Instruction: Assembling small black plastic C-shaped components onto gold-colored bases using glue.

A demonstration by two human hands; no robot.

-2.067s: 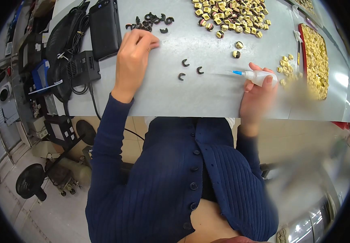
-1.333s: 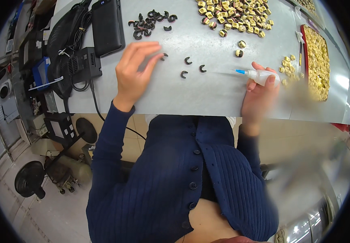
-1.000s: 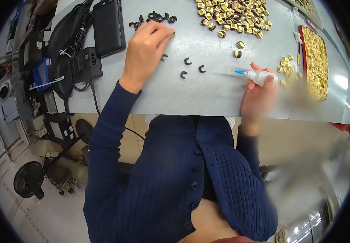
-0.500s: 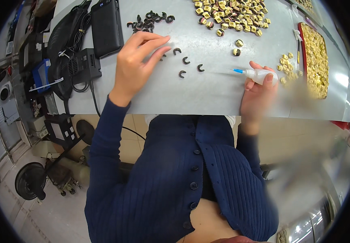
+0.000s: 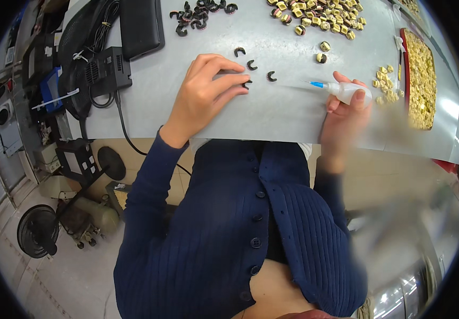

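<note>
My left hand [image 5: 205, 94] is at the middle of the grey table, its thumb and fingertips closed around a small black C-shaped piece [image 5: 247, 84], which is partly covered by the fingers. Three more black C-shaped pieces [image 5: 252, 65] lie loose just beyond and to the right of it. In my right hand [image 5: 346, 114] is a white squeeze bottle [image 5: 353, 93] with a blue needle tip [image 5: 316, 84], held tilted with the needle pointing left, toward the loose pieces. The needle touches none of them.
A heap of black C-shaped pieces [image 5: 200, 13] lies at the far left. Gold-coloured blocks with dark parts [image 5: 325, 16] are piled at the back. Yellowish blocks [image 5: 386, 85] sit beside a red-rimmed tray [image 5: 406, 69]. A black box with a cord [image 5: 115, 69] stands on the left.
My left hand has come right and nearer, its thumb and fingers closing at one black C-shaped piece. The right hand keeps its grip on the bottle. The whole view has shifted slightly.
</note>
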